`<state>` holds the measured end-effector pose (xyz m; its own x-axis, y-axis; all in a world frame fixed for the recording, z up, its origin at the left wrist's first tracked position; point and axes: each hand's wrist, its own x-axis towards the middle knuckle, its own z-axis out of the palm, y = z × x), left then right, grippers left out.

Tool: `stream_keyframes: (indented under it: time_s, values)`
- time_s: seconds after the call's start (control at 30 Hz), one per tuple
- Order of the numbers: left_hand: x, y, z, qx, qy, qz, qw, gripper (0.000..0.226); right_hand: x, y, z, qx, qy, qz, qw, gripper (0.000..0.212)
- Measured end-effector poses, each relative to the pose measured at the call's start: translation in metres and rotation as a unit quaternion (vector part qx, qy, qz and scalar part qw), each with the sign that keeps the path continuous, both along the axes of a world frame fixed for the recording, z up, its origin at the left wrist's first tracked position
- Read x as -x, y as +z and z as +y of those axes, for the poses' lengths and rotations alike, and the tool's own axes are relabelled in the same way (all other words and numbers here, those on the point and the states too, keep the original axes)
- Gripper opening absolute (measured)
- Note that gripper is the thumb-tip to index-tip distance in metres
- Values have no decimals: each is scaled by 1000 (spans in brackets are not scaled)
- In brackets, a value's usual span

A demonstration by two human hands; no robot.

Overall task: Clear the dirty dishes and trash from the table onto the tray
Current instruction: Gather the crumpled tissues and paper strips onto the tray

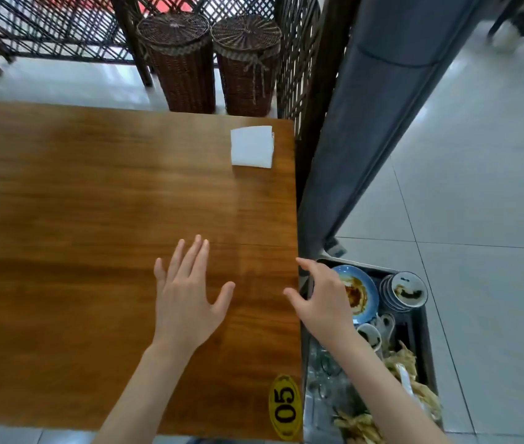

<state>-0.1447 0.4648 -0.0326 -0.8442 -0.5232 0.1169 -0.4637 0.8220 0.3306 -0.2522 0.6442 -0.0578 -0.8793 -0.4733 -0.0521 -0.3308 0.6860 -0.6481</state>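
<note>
The wooden table (78, 203) carries only a white napkin holder (251, 146) near its far right corner. My left hand (187, 296) hovers flat over the tabletop, fingers spread, holding nothing. My right hand (324, 296) is at the table's right edge, fingers apart and empty, above the metal tray (427, 344) beside the table. In the tray lie a blue plate (366, 293) with brown sauce, stacked small bowls (404, 291), a white cup (370, 336), clear glasses (324, 370) and crumpled trash (414, 379).
A yellow "05" number tag (285, 406) sticks to the table's near right corner. Two wicker baskets (209, 62) stand beyond the table by a dark lattice screen (296, 59). A grey padded post (376, 107) rises right of the table. Tiled floor (485, 187) spreads to the right.
</note>
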Motion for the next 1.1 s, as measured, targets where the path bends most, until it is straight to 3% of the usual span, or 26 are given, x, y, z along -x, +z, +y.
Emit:
stream_keyframes:
  time_s: [0.23,0.43,0.73,1.1]
  values:
    - [23,-2,-101,15,-23,-22,999,79,12,0,-95,-41,-13,14,999,87]
    - [58,-32,-156,5,-60,-63,996,88,43,-17,-148,-85,-38,-1,996,98]
    - [114,-82,-189,-13,-84,-97,992,96,123,-39,-193,-118,-82,22,989,97]
    - [111,-99,-197,-25,-93,-82,992,96,195,-49,-205,-132,-95,54,985,81]
